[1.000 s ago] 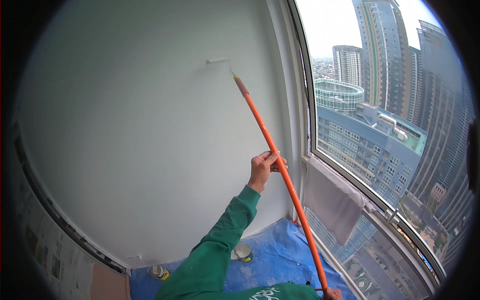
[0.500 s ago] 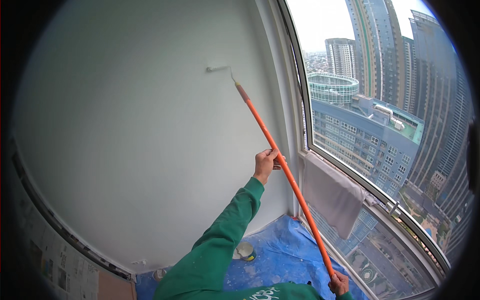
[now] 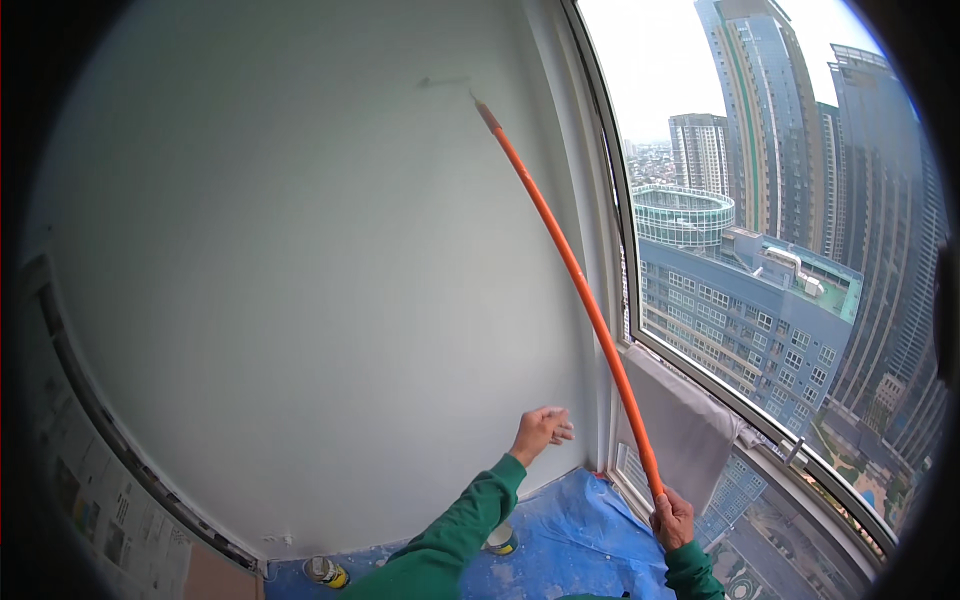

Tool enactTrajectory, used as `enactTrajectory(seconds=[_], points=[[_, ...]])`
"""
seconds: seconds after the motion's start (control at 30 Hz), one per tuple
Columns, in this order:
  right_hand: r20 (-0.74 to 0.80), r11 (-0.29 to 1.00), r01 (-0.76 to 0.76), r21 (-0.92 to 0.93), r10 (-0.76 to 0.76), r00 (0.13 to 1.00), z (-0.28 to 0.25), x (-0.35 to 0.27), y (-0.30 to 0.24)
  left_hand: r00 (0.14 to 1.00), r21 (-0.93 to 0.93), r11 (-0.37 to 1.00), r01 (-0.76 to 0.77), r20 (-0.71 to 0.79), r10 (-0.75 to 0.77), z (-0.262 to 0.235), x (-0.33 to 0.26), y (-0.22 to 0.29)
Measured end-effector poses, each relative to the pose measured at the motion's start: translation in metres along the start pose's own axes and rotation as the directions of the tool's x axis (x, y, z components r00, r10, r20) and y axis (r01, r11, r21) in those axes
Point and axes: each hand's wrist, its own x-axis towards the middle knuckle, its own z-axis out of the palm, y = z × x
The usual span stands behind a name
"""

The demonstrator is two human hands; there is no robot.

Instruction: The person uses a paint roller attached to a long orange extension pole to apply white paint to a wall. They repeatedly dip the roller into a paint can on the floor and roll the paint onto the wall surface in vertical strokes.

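Your left sleeve (image 3: 448, 535) is long, green, creased along the forearm, with a snug same-colour cuff (image 3: 509, 472) at the wrist. Right sleeve (image 3: 693, 570) matches. Left hand (image 3: 538, 434) and right hand (image 3: 674, 519) are bare; left fingers (image 3: 557, 424) show whitish smudges.

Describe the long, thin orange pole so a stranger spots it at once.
Find the broad, pale-grey wall left of the large, metal-framed window. Before them, the long, thin orange pole slants up leftward from the green-sleeved right hand. Its bright orange sets it apart from wall and window.
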Motion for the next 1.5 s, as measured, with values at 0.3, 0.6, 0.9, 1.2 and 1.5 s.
enactTrajectory(seconds=[0.3,0.6,0.9,1.2,1.5], points=[[0.053,0.987,0.159,-0.016,-0.158,0.986,0.042,0.091,-0.089,0.62,-0.162,0.641,0.75,-0.163,-0.767,-0.092,-0.216,-0.339],[0.148,0.989,0.145,-0.032,-0.139,0.979,0.078,0.141,-0.186,0.632,-0.267,0.676,0.687,-0.241,-0.737,-0.094,-0.225,-0.296],[0.132,0.971,0.236,-0.045,-0.228,0.965,0.08,0.154,-0.25,0.675,-0.241,0.715,0.656,-0.236,-0.699,-0.072,-0.231,-0.288],[0.045,0.985,0.088,-0.15,-0.082,0.996,0.011,0.075,-0.144,0.746,-0.159,0.763,0.627,-0.16,-0.647,-0.022,-0.239,-0.294],[-0.022,0.946,-0.039,-0.321,0.034,0.999,-0.061,-0.039,-0.039,0.857,-0.04,0.868,0.495,-0.141,-0.496,0.035,-0.229,-0.243]])
